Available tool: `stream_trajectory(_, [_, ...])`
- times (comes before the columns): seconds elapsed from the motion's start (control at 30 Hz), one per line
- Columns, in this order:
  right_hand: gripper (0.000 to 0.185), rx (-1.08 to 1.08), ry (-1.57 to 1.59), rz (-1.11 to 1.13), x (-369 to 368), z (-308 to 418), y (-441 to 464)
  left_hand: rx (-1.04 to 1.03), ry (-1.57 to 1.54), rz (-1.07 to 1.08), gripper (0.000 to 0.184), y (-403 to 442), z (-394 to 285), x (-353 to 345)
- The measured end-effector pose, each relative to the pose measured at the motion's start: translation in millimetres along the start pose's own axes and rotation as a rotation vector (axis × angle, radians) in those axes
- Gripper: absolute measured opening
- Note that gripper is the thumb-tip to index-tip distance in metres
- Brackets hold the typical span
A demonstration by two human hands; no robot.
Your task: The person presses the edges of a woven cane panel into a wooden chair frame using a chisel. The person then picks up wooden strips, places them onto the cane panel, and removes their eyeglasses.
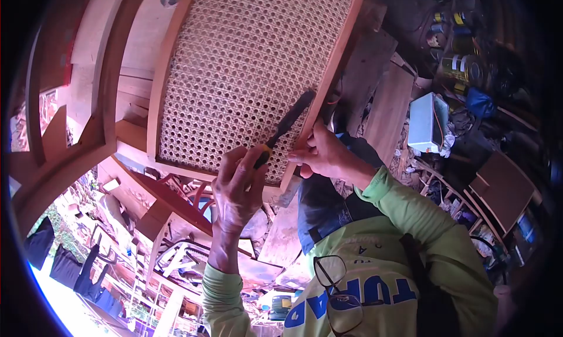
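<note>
A wooden frame point(156, 111) holds a woven cane panel point(246, 55) with a pattern of small holes. My left hand point(237, 181) is closed round the yellow-and-black handle of a chisel point(290, 120). Its dark, flat blade lies over the lower right part of the cane, pointing up and right toward the frame's right rail. At that rail, near the lower right corner, my right hand point(334, 152) grips the wood with thumb and bent fingers. The fingertips are partly hidden, so anything small between them cannot be made out.
Curved wooden furniture parts point(108, 73) stand close at the left. To the right are wooden boards point(384, 117), a light blue container point(427, 123) and several cans point(460, 67). Eyeglasses point(343, 307) hang on my shirt front. Chairs and scrap clutter the ground below.
</note>
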State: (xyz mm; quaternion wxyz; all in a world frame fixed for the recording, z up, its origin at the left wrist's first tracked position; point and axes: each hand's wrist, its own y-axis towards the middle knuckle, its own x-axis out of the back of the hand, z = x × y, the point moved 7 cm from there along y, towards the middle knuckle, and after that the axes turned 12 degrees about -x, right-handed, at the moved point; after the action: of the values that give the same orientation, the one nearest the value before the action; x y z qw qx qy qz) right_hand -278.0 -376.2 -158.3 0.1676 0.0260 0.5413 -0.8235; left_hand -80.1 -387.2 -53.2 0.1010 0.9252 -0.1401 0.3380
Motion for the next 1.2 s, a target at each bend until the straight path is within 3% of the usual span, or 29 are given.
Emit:
stream_trajectory(0.13, [0.067, -0.029, -0.011, 0.015, 0, 4, 1, -0.106, 0.053, -0.024, 0.046, -2, 1, 2])
stream_trajectory(0.4, [0.070, -0.066, -0.022, 0.059, 1, 6, 0, 0.056, -0.094, -0.008, 0.041, -1, 7, 3])
stream_trajectory(0.53, [0.069, -0.012, 0.002, 0.114, 6, 2, 3, -0.124, 0.068, -0.033, 0.045, 0, 2, 0])
stream_trajectory(0.67, [0.072, -0.060, -0.038, 0.127, 3, 1, -1, -0.053, 0.097, 0.022, 0.039, -1, -3, -4])
stream_trajectory(0.8, [0.074, -0.069, -0.054, 0.099, 3, 5, 0, 0.004, -0.128, -0.044, 0.042, 5, 7, 1])
stream_trajectory(0.9, [0.075, -0.066, -0.059, 0.101, 2, 5, 1, 0.007, -0.083, -0.082, 0.040, -1, 4, -4])
stream_trajectory(0.93, [0.075, -0.057, -0.057, 0.101, 2, 5, 2, -0.052, 0.104, -0.014, 0.040, -1, -6, -5])
stream_trajectory(1.17, [0.074, -0.060, -0.027, 0.081, 4, 13, -5, 0.114, -0.206, -0.087, 0.039, 0, 5, 3])
stream_trajectory(1.2, [0.074, -0.055, -0.028, 0.095, 4, 13, -4, 0.044, -0.136, -0.029, 0.041, 0, 5, 1])
